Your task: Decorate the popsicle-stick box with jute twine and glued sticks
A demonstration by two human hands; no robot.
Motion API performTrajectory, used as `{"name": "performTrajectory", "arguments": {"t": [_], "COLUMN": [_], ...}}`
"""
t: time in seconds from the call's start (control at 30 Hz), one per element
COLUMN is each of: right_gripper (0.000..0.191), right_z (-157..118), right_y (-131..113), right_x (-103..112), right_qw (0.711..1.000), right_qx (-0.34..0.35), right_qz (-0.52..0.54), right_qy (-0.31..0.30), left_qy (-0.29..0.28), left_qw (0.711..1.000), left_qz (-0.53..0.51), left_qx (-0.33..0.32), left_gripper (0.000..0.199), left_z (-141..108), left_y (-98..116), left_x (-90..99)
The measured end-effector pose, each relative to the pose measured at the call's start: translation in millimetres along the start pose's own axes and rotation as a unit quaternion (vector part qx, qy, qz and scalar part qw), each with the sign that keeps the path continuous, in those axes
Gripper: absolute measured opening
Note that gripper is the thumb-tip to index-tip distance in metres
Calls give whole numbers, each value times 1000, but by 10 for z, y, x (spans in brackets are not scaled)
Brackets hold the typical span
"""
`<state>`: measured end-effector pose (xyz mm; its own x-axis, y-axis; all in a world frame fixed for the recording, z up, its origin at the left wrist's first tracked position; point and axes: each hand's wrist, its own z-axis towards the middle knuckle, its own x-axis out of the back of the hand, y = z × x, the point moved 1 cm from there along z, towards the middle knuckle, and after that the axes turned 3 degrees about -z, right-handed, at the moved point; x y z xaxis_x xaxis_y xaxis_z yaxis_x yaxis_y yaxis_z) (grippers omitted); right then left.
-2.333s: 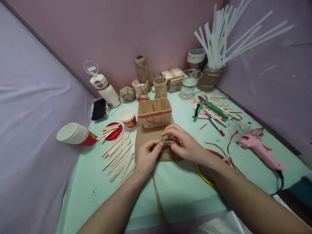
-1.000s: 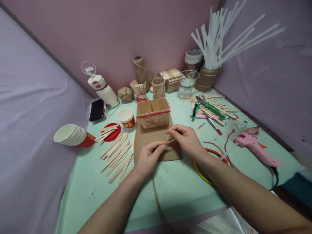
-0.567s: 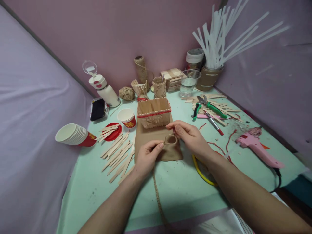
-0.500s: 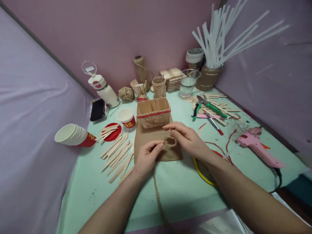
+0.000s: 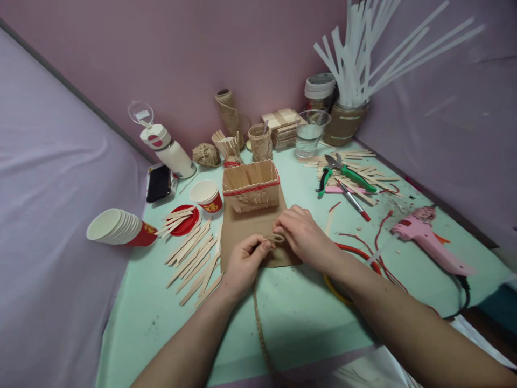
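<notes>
A loop of braided jute cord [image 5: 276, 238] sits between my two hands, over a brown cardboard sheet [image 5: 246, 231]. My left hand [image 5: 247, 260] pinches the cord between thumb and index finger. From beneath that hand the braid runs down over the table's front edge. My right hand [image 5: 301, 233] is closed at the loop's right side, its fingertips bent onto the cord and partly hidden. Just beyond the hands, on the cardboard, stands a small wooden-stick basket [image 5: 252, 195] with a red braided trim round its rim.
Loose wooden sticks [image 5: 194, 258], a paper cup [image 5: 207, 195] and stacked cups [image 5: 121, 227] lie left. To the right are green-handled pliers [image 5: 343, 175], a pen [image 5: 353, 200], red cord [image 5: 383, 253] and a pink glue gun [image 5: 432, 240]. A water cup [image 5: 310, 134] stands at the back.
My right hand has come down onto the loop and its fingers have closed on it. The loop looks flatter and narrower. My left hand keeps its pinch; the view has shifted slightly.
</notes>
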<state>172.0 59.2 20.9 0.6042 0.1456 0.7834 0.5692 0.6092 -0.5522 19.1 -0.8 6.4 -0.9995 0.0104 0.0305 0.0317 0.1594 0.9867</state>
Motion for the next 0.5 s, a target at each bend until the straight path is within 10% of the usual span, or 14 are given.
{"name": "performTrajectory", "arguments": {"t": [0.5], "right_gripper": [12], "right_z": [26], "right_y": [82], "right_x": [16], "right_qw": [994], "right_qx": [-47], "right_qz": [-95], "right_qy": [-34], "left_qy": [6], "left_qw": [1000], "left_qz": [-10], "left_qx": [-15], "left_gripper": [23], "left_z": [-18], "left_y": [-37], "left_x": [-4]}}
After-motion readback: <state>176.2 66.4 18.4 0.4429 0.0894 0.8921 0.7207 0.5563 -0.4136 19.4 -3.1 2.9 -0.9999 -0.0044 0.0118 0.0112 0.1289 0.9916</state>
